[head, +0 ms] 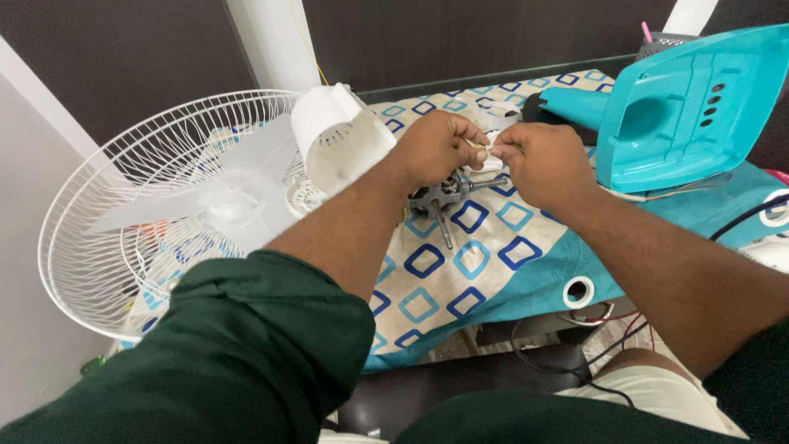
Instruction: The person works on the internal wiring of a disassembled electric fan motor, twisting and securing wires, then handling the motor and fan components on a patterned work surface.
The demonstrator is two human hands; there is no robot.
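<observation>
1. Both hands meet at upper centre: left hand (436,148) and right hand (538,160) pinch a small yellowish wire (483,146) between fingertips.
2. Fan motor (440,200) sits just below them on the patterned cloth (460,271).
3. White fan grille (164,205) at left, teal housing (682,107) upper right.

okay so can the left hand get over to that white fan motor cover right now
Probably yes. The white motor cover stands just beside the left hand, with nothing between them, but that hand is pinching a small part together with the right hand, so it would need to let go.
</observation>
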